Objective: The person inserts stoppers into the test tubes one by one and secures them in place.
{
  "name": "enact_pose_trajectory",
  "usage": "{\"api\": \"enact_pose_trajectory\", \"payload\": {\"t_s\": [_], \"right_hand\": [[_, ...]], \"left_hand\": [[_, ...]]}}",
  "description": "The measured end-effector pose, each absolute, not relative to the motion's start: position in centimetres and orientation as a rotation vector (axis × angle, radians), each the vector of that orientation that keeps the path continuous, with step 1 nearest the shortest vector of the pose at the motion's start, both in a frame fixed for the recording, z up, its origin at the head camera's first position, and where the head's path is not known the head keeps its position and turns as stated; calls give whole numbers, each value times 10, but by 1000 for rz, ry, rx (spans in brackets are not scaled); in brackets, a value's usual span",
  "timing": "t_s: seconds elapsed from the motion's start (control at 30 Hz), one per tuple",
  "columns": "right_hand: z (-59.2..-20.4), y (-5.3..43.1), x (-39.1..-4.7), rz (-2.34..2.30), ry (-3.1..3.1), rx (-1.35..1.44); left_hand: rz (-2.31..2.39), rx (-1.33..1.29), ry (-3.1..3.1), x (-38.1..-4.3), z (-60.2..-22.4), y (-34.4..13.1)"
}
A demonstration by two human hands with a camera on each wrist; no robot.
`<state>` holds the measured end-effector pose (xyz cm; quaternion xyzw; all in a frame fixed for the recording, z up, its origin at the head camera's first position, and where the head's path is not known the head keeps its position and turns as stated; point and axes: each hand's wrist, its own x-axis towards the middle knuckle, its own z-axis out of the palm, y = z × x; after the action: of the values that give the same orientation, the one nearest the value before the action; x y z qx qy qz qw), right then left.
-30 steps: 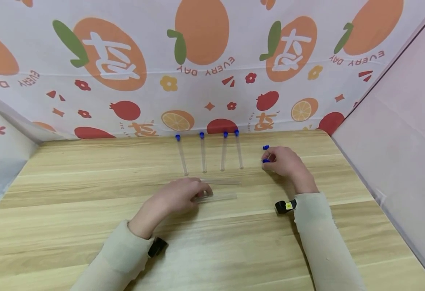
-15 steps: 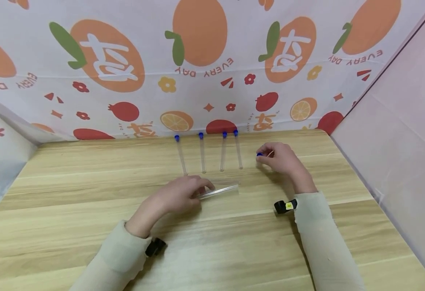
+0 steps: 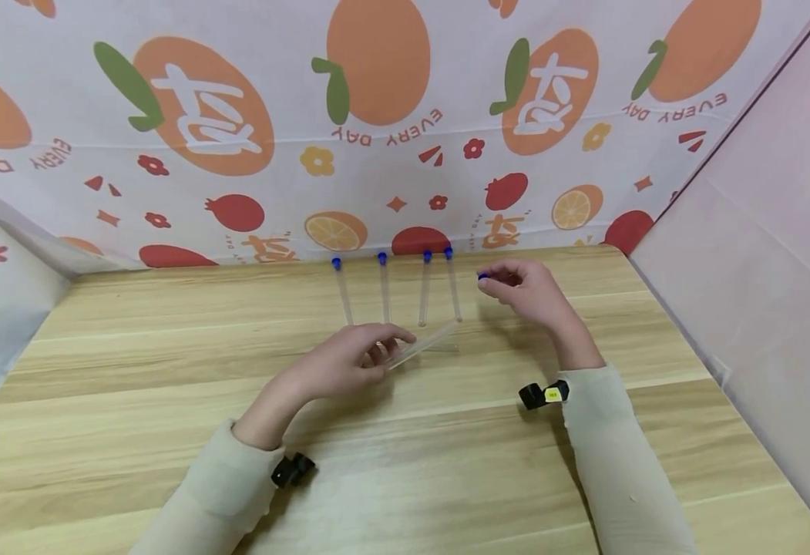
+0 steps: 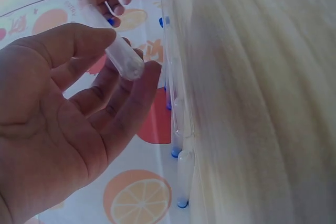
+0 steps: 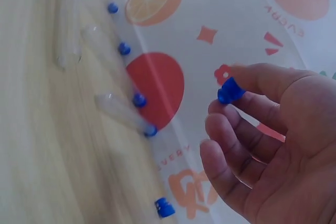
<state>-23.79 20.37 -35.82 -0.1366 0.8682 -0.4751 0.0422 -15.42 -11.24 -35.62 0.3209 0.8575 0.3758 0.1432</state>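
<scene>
Printed cloth (image 3: 377, 166) (“EVERY DAY”) hangs behind; left hand (image 3: 341, 357) pinches a tube (image 4: 125, 59), right hand (image 3: 532, 291) a blue cap (image 5: 231, 91).

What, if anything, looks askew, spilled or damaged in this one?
No spill or damage shows. Among the four capped tubes, the third tube from the left in the head view slants opposite to the others, so the row looks uneven. The cloth behind seems hung upside down: its EVERY DAY lettering is inverted.

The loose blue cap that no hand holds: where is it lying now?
In the right wrist view, the loose blue cap lies near the bottom middle, on the table beside the patterned cloth, below the capped tubes and left of the right hand.
</scene>
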Motion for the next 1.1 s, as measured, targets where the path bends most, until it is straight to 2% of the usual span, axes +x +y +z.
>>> {"api": "enact_pose_trajectory", "payload": {"t_s": [0.43, 1.1], "right_hand": [[-339, 188, -224, -1729, 2379, -540], [-328, 169, -206, -1923, 2195, -547]], "left_hand": [[1309, 896, 2408, -155, -354, -112], [1451, 814, 2292, -150, -347, -114]]}}
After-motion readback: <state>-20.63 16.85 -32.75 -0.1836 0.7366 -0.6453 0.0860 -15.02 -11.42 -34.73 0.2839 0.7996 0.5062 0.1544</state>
